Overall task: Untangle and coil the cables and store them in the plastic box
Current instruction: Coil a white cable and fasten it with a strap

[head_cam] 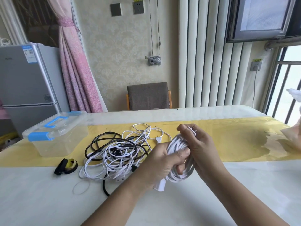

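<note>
I see the left hand (162, 162) curled tight round a white cable coil (177, 142); the right hand (202, 149), touching it, pinches the coil's plug (192, 130), prongs up; just left of the left hand lies the tangle of black and white cables (117, 154) on the table (162, 209); farther left, beyond the tangle, the plastic box (53, 147) stands with its lid on.

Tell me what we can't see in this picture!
Head view:
- White coil: its middle is hidden under the left hand and right hand, which hold it.
- Cable tangle: too knotted to count the cables.
- Fridge label: print too small to read.
- White thing at the right: cut off by the picture's edge.
</note>
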